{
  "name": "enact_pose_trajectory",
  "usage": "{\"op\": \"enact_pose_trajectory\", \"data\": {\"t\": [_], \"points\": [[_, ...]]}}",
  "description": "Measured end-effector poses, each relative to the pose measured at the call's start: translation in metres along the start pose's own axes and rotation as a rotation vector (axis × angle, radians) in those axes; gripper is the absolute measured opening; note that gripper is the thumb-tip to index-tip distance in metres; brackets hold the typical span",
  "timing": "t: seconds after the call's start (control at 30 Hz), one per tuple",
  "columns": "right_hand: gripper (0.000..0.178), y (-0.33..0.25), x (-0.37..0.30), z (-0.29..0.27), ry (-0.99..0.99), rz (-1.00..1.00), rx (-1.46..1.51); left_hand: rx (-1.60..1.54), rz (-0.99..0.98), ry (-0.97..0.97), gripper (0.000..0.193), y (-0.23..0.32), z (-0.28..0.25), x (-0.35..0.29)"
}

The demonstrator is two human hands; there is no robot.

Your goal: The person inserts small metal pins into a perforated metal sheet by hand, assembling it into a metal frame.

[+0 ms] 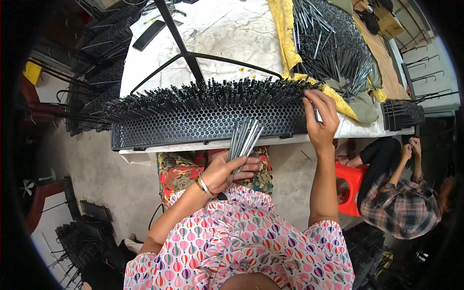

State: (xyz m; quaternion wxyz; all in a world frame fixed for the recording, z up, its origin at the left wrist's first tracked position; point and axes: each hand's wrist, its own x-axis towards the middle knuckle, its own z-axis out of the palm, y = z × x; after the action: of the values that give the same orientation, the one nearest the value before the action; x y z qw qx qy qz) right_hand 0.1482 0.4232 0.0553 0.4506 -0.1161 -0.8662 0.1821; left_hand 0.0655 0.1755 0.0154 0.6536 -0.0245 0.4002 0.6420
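A bundle of thin silvery metal rods (245, 140) stands fanned out in my left hand (227, 170), whose thumb and fingers are closed round the lower ends. In front of me is a long black perforated rack (193, 126) with rows of round holes. Many dark, thin rods (232, 92) stand upright in its far rows. At the rack's right end is my right hand (323, 118), thumb and fingertips drawn together close to the last rods. A narrow shiny sliver shows by its fingers, but what they pinch is too small to tell.
Beyond the rack, a white cloth (237, 38) covers the table, with a dark phone-like object (149, 35) and a black metal frame (188, 54) over it. Loose rods (338, 58) lie heaped on yellow sacking (285, 34). At right, a person (401, 203) sits near a red stool (350, 186).
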Motion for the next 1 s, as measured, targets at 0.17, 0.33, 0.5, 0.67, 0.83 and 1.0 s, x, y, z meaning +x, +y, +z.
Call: {"op": "enact_pose_trajectory", "data": {"t": [0.17,0.33,0.5,0.67,0.83,1.0], "points": [[0.016,-0.040,-0.028,-0.005,-0.222,0.612,0.283,0.068,0.005,0.030,0.025,-0.003,-0.003,0.002],[0.030,-0.055,-0.058,0.019,-0.427,0.953,0.644,0.093,0.024,0.043,0.025,-0.001,0.002,0.000],[0.030,-0.059,-0.058,0.026,-0.480,1.120,0.870,0.076,0.017,-0.038,0.029,-0.003,0.003,-0.002],[0.029,-0.059,-0.061,0.024,-0.490,1.139,0.814,0.142,0.101,0.038,0.027,-0.010,-0.002,-0.001],[0.024,-0.063,-0.053,0.015,-0.357,1.094,0.842,0.056,0.096,0.112,0.028,-0.003,0.004,-0.001],[0.018,-0.073,-0.035,-0.009,-0.014,0.595,0.499,0.057,0.089,0.092,0.031,0.001,0.004,-0.001]]}}
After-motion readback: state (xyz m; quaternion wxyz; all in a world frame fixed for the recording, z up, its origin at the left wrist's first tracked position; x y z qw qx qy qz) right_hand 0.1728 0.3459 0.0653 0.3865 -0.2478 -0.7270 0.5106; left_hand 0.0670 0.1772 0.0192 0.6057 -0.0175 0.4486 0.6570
